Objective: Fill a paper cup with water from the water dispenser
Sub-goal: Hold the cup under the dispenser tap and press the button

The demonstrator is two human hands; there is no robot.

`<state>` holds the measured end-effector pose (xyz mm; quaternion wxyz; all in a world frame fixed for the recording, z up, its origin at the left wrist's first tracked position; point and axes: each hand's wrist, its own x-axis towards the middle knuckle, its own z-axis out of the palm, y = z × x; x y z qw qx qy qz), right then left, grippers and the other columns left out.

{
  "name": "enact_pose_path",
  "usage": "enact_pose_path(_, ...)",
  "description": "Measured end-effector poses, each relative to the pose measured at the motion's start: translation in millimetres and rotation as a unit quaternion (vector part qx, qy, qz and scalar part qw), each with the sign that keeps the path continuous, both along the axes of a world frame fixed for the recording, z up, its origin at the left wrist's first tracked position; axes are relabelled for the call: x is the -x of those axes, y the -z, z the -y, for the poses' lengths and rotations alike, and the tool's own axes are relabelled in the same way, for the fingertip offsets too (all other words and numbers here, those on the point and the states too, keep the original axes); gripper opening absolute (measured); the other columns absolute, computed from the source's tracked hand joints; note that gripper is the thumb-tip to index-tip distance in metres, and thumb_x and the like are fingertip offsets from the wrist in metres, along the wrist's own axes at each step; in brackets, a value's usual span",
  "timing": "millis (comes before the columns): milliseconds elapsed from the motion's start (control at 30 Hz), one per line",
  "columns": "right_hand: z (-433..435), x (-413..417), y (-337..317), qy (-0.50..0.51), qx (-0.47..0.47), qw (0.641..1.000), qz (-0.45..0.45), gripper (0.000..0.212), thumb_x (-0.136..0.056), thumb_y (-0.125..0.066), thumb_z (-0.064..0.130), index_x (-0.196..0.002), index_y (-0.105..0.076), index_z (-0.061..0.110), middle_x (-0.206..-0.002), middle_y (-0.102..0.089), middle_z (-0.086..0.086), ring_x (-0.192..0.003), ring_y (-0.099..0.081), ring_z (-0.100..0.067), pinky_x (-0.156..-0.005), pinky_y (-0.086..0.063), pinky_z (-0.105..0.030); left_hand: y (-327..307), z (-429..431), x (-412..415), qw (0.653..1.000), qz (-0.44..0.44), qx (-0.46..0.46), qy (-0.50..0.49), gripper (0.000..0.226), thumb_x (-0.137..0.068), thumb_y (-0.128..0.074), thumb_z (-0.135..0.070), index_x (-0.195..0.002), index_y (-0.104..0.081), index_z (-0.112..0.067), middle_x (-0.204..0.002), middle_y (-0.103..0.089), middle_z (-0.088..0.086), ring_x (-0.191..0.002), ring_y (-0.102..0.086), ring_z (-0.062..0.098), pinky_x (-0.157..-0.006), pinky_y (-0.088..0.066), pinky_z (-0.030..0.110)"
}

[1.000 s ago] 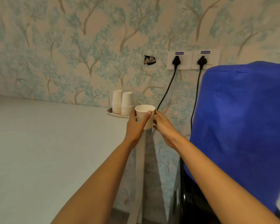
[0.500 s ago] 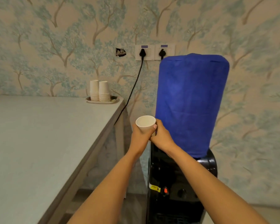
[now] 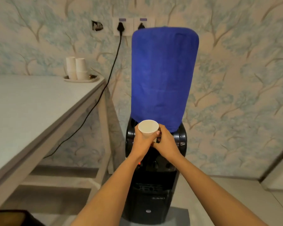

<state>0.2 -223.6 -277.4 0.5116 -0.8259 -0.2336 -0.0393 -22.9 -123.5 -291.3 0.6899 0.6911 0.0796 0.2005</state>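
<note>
A white paper cup (image 3: 148,128) is held upright and looks empty inside. My left hand (image 3: 141,142) wraps around its side from the left. My right hand (image 3: 167,142) touches the cup's lower right side and is closed against it. Both hands hold the cup in front of the black water dispenser (image 3: 151,185), just below the bottle under a blue cloth cover (image 3: 162,75). The dispenser's taps are hidden behind my hands.
A grey table (image 3: 39,108) stands to the left, with two stacks of paper cups (image 3: 76,68) on a plate (image 3: 80,79) at its far corner. A black cable (image 3: 101,95) hangs from the wall sockets (image 3: 133,26). A dark object (image 3: 11,217) lies at bottom left.
The view has swung right and down from the table to the dispenser. Both hands carried the cup from near the cup stacks to the front of the dispenser, lower than before.
</note>
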Motion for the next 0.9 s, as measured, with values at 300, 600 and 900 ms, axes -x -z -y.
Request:
enact_pose_path(300,62,5,92,0.000,0.057,0.997,-0.046,0.054,-0.080,-0.065,0.000,-0.128,-0.049,0.018,-0.126,-0.057,-0.004,-0.111,-0.056,-0.014,-0.090,-0.043,-0.020,96,42,10,0.997,-0.073,0.008,0.031,0.075,-0.076,-0.074,-0.021,-0.134,-0.027,-0.021,-0.115,-0.048,-0.014,-0.111,-0.049,0.005,-0.083,-0.044,0.015)
enact_pose_path(600,64,4,159,0.033,0.087,0.988,-0.123,0.058,-0.084,-0.044,-0.017,-0.135,-0.045,0.009,-0.129,-0.057,-0.009,-0.119,-0.052,-0.019,-0.096,-0.045,-0.026,191,32,16,0.988,-0.141,-0.026,0.065,0.066,-0.071,-0.079,-0.019,-0.113,-0.037,-0.049,-0.113,-0.047,-0.025,-0.104,-0.048,-0.013,-0.074,-0.043,0.002)
enact_pose_path(900,46,7,215,0.061,0.362,0.930,0.028,0.061,-0.097,-0.047,0.029,-0.150,-0.018,0.019,-0.144,-0.040,-0.006,-0.130,-0.039,-0.023,-0.103,-0.037,-0.034,285,22,25,0.977,-0.205,-0.022,0.059,0.072,-0.066,-0.082,-0.018,-0.120,-0.040,-0.039,-0.121,-0.052,-0.008,-0.115,-0.049,0.015,-0.066,-0.048,0.008)
